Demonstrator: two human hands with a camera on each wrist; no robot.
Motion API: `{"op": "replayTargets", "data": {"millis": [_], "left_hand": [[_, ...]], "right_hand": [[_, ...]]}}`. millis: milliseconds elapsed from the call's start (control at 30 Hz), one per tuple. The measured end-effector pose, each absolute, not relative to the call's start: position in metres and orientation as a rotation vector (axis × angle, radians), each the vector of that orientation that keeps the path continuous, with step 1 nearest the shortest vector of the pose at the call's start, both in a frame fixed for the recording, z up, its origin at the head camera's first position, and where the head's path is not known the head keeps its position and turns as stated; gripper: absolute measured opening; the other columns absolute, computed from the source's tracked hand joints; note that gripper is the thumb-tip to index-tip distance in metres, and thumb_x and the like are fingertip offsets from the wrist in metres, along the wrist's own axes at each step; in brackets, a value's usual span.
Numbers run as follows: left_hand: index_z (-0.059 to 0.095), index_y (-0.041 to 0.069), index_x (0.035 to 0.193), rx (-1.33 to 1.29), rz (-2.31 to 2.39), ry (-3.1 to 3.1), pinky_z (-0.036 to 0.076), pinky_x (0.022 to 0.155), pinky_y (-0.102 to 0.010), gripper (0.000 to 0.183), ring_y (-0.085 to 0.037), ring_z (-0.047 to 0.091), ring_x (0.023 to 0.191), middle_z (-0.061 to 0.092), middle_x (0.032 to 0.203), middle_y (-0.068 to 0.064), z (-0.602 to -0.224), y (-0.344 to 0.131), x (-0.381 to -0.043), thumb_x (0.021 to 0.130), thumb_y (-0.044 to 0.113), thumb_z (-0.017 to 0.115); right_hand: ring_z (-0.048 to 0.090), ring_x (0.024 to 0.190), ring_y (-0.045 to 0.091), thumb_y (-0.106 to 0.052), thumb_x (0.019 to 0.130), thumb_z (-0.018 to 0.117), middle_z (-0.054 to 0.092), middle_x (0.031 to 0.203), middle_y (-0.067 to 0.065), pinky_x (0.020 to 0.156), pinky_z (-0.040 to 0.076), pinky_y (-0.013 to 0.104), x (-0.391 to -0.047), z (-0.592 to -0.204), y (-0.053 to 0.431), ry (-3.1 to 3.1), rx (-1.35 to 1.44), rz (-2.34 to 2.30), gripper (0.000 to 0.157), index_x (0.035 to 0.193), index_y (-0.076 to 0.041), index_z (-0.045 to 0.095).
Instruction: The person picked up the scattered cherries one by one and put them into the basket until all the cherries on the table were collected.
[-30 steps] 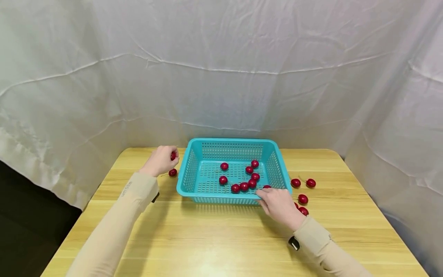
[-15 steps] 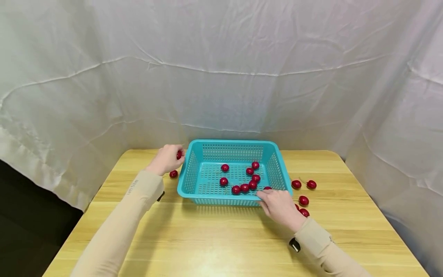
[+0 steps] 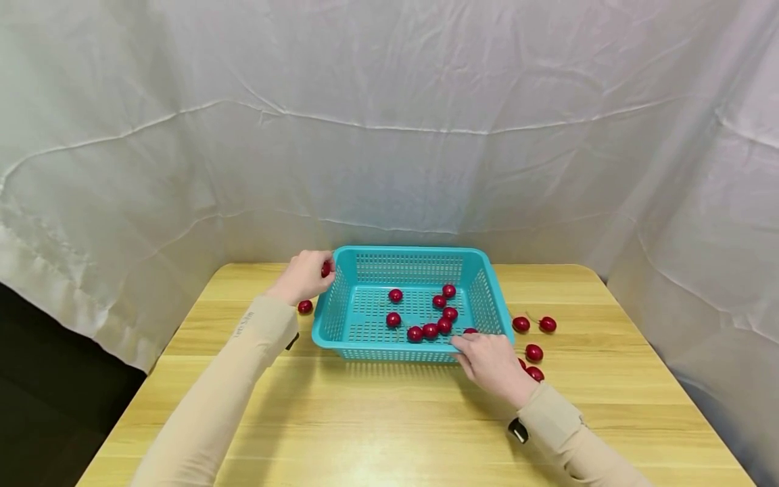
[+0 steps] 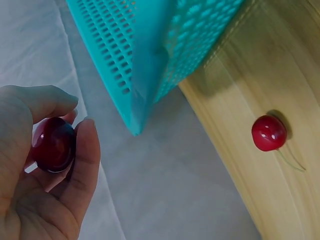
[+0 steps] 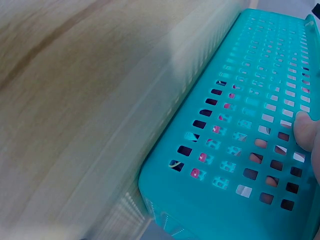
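A dark red cherry (image 4: 54,145) is pinched between the thumb and fingers of my left hand (image 3: 307,275). That hand overlaps the left rim of a turquoise plastic basket (image 3: 414,350) in the head view. My right hand (image 3: 491,362) grips the basket's front rim near its right corner, with the thumb (image 5: 306,131) outside the wall and fingers showing through the holes. Several cherries, among them one cherry (image 3: 395,295) toward the back left, lie on the basket's slotted floor. Another cherry (image 4: 269,133) with a thin stem rests on the table left of the basket.
Several more cherries (image 3: 533,352) lie on the wooden table (image 3: 377,419) to the right of the basket, some partly behind my right hand. A pale cloth (image 3: 389,169) hangs behind the table and at its sides.
My left hand has moved right with its cherry, from beside the basket to the left rim. The right hand keeps its hold on the front rim.
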State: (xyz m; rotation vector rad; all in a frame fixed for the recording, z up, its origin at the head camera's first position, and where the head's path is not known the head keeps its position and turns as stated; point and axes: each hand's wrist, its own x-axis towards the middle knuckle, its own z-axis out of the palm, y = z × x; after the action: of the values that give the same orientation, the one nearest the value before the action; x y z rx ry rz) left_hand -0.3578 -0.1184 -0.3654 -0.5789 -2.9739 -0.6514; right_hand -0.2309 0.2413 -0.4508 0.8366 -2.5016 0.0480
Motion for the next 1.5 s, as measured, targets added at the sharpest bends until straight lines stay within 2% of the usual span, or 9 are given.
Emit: {"op": "replayTargets", "data": {"millis": [167, 433, 767, 1200, 1500], "left_hand": [[0.064, 0.008, 0.096, -0.588, -0.654, -2.997, 0.051, 0.067, -0.030, 0.007, -0.024, 0.059, 0.076, 0.067, 0.089, -0.009, -0.363, -0.110, -0.358, 0.095, 0.015, 0.064], [0.064, 0.007, 0.093, -0.670, -0.601, -2.974, 0.051, 0.068, -0.032, 0.008, -0.022, 0.058, 0.073, 0.067, 0.086, -0.009, -0.359, -0.095, -0.360, 0.095, 0.014, 0.063], [0.066, 0.008, 0.097, -0.730, -0.611, -2.983, 0.055, 0.077, -0.035, 0.008, -0.022, 0.061, 0.077, 0.070, 0.092, -0.008, -0.352, -0.066, -0.359, 0.096, 0.016, 0.063], [0.065, 0.010, 0.097, -0.838, -0.541, -2.972, 0.053, 0.075, -0.031, 0.006, -0.017, 0.060, 0.075, 0.070, 0.089, -0.005, -0.352, -0.035, -0.358, 0.097, 0.016, 0.062], [0.064, 0.013, 0.100, -0.856, -0.526, -3.033, 0.052, 0.075, -0.031, 0.008, -0.017, 0.059, 0.075, 0.069, 0.094, -0.003, -0.356, -0.020, -0.356, 0.097, 0.020, 0.063]], "right_hand": [[0.060, 0.050, 0.013, -0.019, 0.078, 0.084, 0.070, 0.069, -0.003, 0.041, 0.022, 0.015, -0.231, -0.451, 0.242, -2.501, 0.842, 0.044, 0.021, 0.081, -0.019, 0.063], [0.062, 0.052, 0.014, -0.018, 0.079, 0.083, 0.073, 0.072, -0.002, 0.041, 0.022, 0.014, -0.232, -0.452, 0.243, -2.505, 0.851, 0.052, 0.017, 0.086, -0.019, 0.067], [0.058, 0.049, 0.012, -0.018, 0.077, 0.085, 0.069, 0.067, -0.003, 0.041, 0.021, 0.015, -0.231, -0.451, 0.242, -2.496, 0.837, 0.061, 0.021, 0.082, -0.018, 0.064], [0.060, 0.051, 0.014, -0.018, 0.078, 0.085, 0.070, 0.069, -0.003, 0.041, 0.024, 0.016, -0.231, -0.451, 0.242, -2.497, 0.840, 0.065, 0.020, 0.083, -0.017, 0.065], [0.062, 0.051, 0.014, -0.017, 0.077, 0.085, 0.071, 0.070, -0.002, 0.040, 0.027, 0.016, -0.231, -0.451, 0.242, -2.484, 0.843, 0.063, 0.021, 0.082, -0.018, 0.065]]}}
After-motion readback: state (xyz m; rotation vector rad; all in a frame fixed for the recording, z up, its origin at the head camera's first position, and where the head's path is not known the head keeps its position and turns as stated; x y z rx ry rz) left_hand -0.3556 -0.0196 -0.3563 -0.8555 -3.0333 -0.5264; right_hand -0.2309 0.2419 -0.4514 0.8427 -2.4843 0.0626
